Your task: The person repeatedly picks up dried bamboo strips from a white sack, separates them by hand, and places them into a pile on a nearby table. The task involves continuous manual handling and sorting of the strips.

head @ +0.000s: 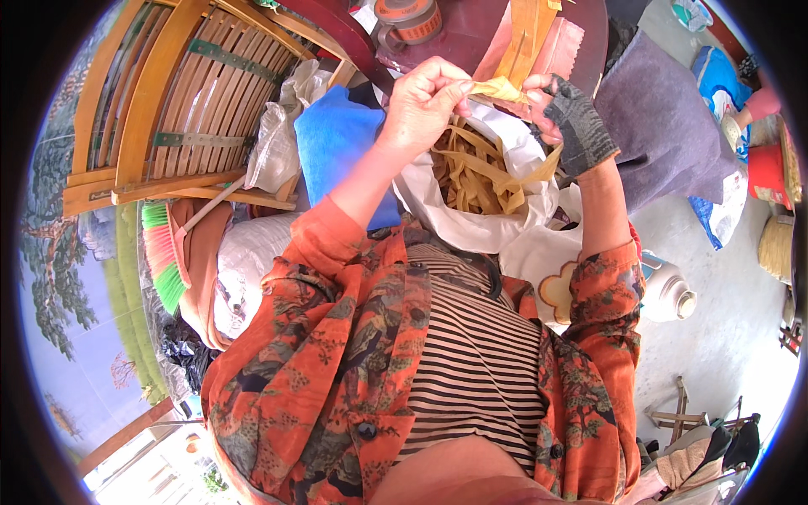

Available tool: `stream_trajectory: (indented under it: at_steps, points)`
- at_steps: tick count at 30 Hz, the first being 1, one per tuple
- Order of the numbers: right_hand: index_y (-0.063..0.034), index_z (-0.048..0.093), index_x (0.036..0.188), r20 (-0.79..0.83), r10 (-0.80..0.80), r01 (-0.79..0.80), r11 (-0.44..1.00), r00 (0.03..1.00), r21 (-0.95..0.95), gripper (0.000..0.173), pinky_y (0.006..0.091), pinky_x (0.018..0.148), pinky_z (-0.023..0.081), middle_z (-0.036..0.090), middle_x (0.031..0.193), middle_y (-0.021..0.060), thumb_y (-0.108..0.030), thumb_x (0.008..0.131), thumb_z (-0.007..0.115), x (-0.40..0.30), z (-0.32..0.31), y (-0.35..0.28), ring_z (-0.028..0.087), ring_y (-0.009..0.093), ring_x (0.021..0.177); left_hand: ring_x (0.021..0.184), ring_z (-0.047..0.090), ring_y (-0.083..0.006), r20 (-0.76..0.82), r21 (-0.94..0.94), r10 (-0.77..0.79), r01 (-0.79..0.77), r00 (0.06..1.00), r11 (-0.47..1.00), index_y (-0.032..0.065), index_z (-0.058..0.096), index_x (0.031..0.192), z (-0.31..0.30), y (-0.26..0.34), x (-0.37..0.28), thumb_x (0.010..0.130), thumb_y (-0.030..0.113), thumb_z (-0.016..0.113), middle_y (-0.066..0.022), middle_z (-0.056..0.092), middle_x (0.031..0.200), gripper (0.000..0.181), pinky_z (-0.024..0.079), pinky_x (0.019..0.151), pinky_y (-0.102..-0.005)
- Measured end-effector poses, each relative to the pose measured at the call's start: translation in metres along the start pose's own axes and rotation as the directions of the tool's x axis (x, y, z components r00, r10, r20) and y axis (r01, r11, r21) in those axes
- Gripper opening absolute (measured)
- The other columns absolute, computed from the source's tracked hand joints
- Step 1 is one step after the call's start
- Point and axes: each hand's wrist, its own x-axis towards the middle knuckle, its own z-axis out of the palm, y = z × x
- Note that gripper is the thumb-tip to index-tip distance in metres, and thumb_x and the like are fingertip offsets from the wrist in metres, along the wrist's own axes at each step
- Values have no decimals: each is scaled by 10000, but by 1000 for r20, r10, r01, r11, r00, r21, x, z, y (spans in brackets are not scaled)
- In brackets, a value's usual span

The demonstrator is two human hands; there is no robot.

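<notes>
Between my two hands, above a white plastic bag, a pale yellow strip (499, 88) is stretched and looks folded or twisted. My left hand (432, 101), bare, pinches one end between thumb and fingertips. My right hand (568, 120), in a dark grey fingerless glove, holds the other end at its fingertips; a length of strip hangs below it. The white plastic bag (467, 233) lies open below, with a tangle of tan strips (473, 170) in it. Beyond my hands, flat yellow-brown strips (527, 38) lie on a pink cloth (562, 50) with a zigzag edge, on a dark red table (464, 25).
A lidded brown mug (409, 22) stands on the table. Left are a blue cloth (341, 139), a wooden slatted chair (208, 95) and a broom (167, 252). Right are a grey-purple cloth (663, 120), a white flask-like container (669, 293) and a red bucket (767, 173). Another person's arm shows far right.
</notes>
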Motion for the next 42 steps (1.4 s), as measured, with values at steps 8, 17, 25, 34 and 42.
stream_trajectory:
  at_steps: [8, 17, 25, 34, 42]
  points:
    - [-76, 557, 769, -8, -18, 14, 930, 1000, -368, 119, 179, 421, 323, 546, 571, 11, -178, 777, 620, 1, 17, 10, 419, 48, 450, 970, 558, -271, 156, 627, 178, -237, 972, 742, 56, 545, 1087, 9, 14, -14, 610, 150, 751, -133, 560, 1058, 528, 453, 828, -315]
    - [-49, 538, 806, 181, 12, 124, 684, 983, -719, 168, 284, 468, 413, 530, 593, 38, -201, 790, 607, 9, 21, 34, 513, 144, 512, 867, 568, -319, 254, 863, -50, -203, 966, 463, 80, 499, 1080, 28, 6, -26, 739, 44, 546, -121, 523, 1033, 347, 459, 723, -396]
    - [-8, 548, 813, 129, -229, 229, 488, 965, -842, 219, 364, 664, 448, 575, 771, 152, -226, 805, 556, 17, 15, 63, 571, 299, 756, 726, 536, -257, 412, 844, 207, -457, 887, 282, 78, 515, 814, 14, -31, -17, 693, 170, 645, -70, 511, 778, 200, 418, 637, -362]
    - [-7, 575, 806, 177, -278, 296, 480, 944, -826, 278, 375, 636, 447, 576, 738, 163, -280, 766, 608, -6, 52, 35, 561, 317, 695, 639, 489, -171, 583, 751, 393, -656, 711, 73, 135, 502, 698, -39, -52, 8, 697, 218, 653, 11, 492, 670, 172, 375, 676, -316]
    - [-6, 565, 809, 182, -513, 367, 286, 839, -885, 246, 377, 652, 452, 581, 715, 153, -251, 781, 570, 18, 8, 39, 574, 294, 689, 663, 551, -271, 263, 792, 143, -298, 954, 532, 76, 541, 819, -2, -33, 14, 796, 197, 594, -86, 532, 686, 134, 415, 611, -342]
